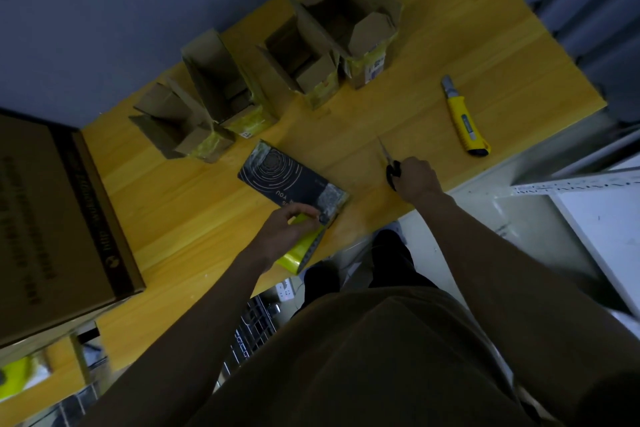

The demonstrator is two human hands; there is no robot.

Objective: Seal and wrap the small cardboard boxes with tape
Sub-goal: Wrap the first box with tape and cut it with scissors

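Yellow wooden table (433,45) against a grey wall (86,10); scissors (390,166) are gripped by the right hand (415,178), a yellow tape roll (298,253) by the left hand (284,232), centre frame.

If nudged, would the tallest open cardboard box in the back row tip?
Probably: the tall open cardboard box stands narrow and upright on the wooden table. It looks mostly empty, so likely light. Raised flaps would flex.

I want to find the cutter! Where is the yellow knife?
The yellow utility knife lies on the wooden table, on the right, beyond the right hand holding black scissors.
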